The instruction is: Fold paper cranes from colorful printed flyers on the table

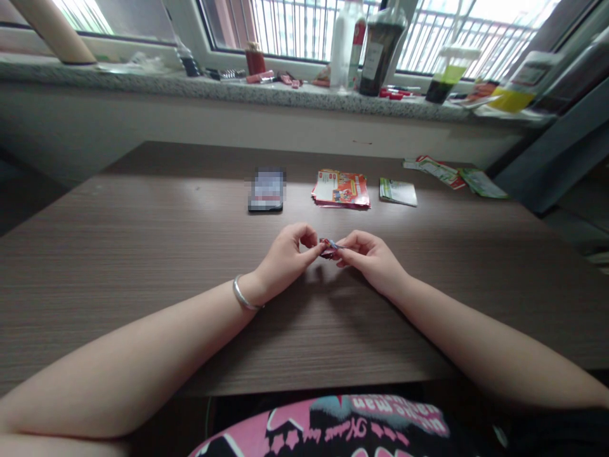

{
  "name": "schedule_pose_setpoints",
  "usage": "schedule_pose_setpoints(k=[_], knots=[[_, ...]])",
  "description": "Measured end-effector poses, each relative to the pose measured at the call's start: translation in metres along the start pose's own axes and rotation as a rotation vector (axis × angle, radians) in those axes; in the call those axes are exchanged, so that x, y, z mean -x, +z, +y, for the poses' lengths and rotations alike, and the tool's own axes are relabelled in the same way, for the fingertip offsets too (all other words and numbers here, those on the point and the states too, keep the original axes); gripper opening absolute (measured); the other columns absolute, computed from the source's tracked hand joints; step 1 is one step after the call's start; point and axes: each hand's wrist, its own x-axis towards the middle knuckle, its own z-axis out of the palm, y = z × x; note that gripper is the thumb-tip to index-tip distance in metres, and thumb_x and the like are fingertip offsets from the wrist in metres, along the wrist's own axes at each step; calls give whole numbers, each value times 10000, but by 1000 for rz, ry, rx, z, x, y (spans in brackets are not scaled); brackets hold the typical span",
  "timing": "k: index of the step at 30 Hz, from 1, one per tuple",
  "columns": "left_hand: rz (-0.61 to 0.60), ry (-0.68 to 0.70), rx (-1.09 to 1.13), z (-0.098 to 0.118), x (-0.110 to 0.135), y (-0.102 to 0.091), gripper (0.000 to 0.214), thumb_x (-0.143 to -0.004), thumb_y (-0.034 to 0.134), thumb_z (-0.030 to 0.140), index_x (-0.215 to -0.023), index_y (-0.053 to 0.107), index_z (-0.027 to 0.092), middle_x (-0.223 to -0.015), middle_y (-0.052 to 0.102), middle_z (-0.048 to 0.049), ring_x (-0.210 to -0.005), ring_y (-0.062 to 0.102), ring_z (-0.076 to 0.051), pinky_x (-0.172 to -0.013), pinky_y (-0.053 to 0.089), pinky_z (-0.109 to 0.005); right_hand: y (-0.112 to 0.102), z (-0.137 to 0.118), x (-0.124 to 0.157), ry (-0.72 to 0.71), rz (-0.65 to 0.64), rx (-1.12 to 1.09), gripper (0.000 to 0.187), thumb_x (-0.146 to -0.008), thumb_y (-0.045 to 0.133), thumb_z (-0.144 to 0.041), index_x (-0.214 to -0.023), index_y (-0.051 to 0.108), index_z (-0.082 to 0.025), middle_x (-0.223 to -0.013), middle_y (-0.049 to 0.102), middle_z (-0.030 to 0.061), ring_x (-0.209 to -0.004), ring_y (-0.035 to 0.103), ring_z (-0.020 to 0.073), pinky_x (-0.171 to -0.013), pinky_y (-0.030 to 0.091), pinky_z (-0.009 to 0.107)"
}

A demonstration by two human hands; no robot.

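Between my two hands, a little above the table, is a small crumpled or folded piece of dark red and bluish printed wrapper (328, 249); its exact kind is too small to make out. My left hand (290, 254), with a silver bangle at the wrist, pinches its left end between thumb and fingers. From the other side my right hand (368, 254) grips the right end, thumb on top. Beyond the hands lies a stack of red and white printed packets (341, 189). To its right sits a smaller pile of green and white cards (398, 192).
A phone (266, 190) with a blurred screen lies left of the stack. Torn green and red wrappers (440, 171) are at the table's far right. Bottles, including a dark one (380, 54), and small items line the granite windowsill (209, 89) behind the brown table (143, 254).
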Motion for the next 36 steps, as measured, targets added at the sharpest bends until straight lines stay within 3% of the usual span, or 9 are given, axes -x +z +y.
schedule_pose_setpoints(k=[3,6,11,15,23,32,36], knots=[[-106,18,72,2,1,1,178,-869,603,338,-825,570,169,-772,598,-1,-682,549,-117,-637,451,-246,-1,1,-1,-13,10,-7,268,-667,806,-412,-731,663,-195,-791,721,16,-718,647,136,-661,524,274],[-139,49,91,3,3,2,157,-889,572,298,-965,602,164,-932,650,-48,-851,613,-155,-787,499,-299,-2,3,-4,-64,51,-2,258,-641,827,-409,-692,683,-201,-841,732,21,-795,661,157,-773,531,319],[-159,33,200,3,4,4,330,-803,704,305,-1069,572,162,-1085,660,-82,-1020,631,-193,-935,499,-349,-2,5,-6,-162,88,110,221,-657,811,-416,-674,719,-217,-886,723,42,-849,661,184,-830,524,353],[-182,-28,244,2,4,3,291,-831,680,372,-1008,603,155,-1014,686,-65,-950,650,-180,-899,509,-332,-2,6,-6,-217,95,201,216,-679,791,-424,-675,722,-219,-860,706,48,-861,648,194,-821,514,354],[-145,-137,277,3,0,-1,296,-820,679,429,-890,684,142,-893,718,-45,-838,636,-165,-785,472,-270,-4,8,-6,-45,105,9,295,-620,829,-430,-662,651,-199,-847,723,17,-771,640,149,-739,503,298],[-133,-278,417,2,0,-4,325,-788,706,423,-936,750,136,-957,738,-88,-887,640,-195,-778,467,-283,-7,8,-5,-8,122,13,344,-663,786,-471,-690,586,-193,-763,694,4,-725,623,129,-718,504,284],[-109,-320,532,-2,-1,-3,298,-756,739,402,-869,729,127,-874,721,-69,-817,631,-156,-755,472,-264,-7,11,-5,9,125,-42,349,-664,796,-452,-690,557,-199,-753,680,-14,-735,646,124,-742,529,286]])
